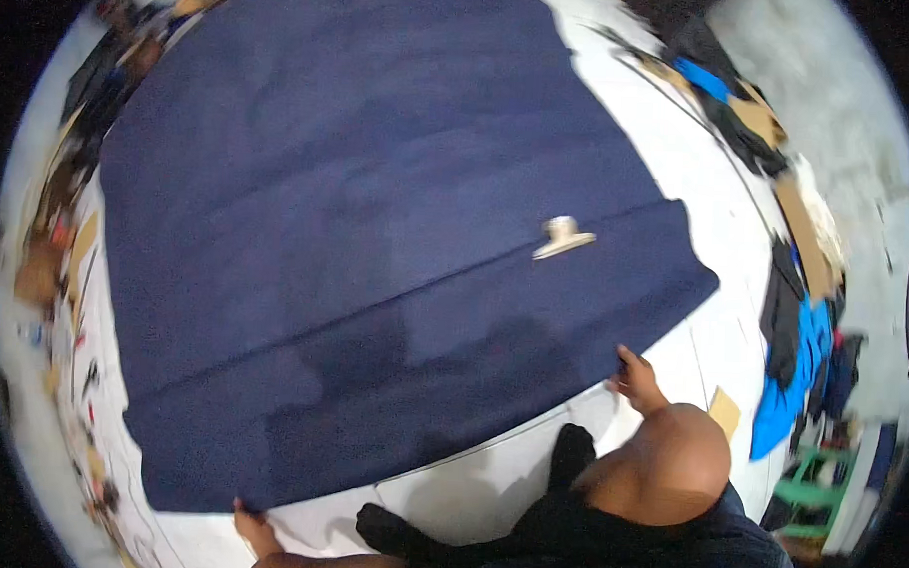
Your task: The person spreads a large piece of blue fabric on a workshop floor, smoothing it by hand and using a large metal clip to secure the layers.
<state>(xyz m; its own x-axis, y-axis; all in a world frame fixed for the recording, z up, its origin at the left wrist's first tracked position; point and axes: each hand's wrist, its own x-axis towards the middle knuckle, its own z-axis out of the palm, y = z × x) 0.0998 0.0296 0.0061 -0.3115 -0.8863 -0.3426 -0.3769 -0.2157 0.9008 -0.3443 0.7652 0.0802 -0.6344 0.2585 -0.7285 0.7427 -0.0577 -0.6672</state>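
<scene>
Navy fabric sheet covering most of the frame, laid on white floor tiles. Both hands are pinching its bottom edge, left hand lower left, right hand lower right. Kinda blurry pale clip-looking thing sits right of centre.

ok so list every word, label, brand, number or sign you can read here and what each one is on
None can be read.
Dark blue cloth: no lettering visible.
Pale object on it: too blurred to tell if it is marked.
Clutter along the left side: too small and blurred to read.
</scene>
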